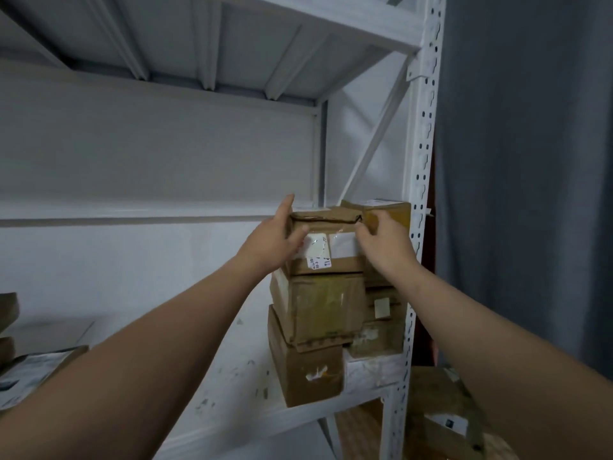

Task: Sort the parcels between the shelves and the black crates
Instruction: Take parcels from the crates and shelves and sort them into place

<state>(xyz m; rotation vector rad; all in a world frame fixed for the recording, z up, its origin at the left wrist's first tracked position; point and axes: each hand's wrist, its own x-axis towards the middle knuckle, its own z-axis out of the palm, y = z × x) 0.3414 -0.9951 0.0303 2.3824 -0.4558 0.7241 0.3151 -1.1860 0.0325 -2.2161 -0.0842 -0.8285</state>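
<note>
1. Two hands held the top parcel, a brown carton with a white label, which sat on a stack of cartons at the right end of the white shelf.
2. The left hand clasped its left edge, thumb raised along the side, fingers slightly apart across the front face beside the label.
3. The right hand gripped its upper right corner, fingers curled close together over the front edge.
4. Beneath it lay a middle parcel and a bottom parcel, each touching the next.
5. Another carton stood just behind on the right, beside the perforated upright.
6. A grey curtain hung right of the rack; flat parcels lay at the shelf's left end.
</note>
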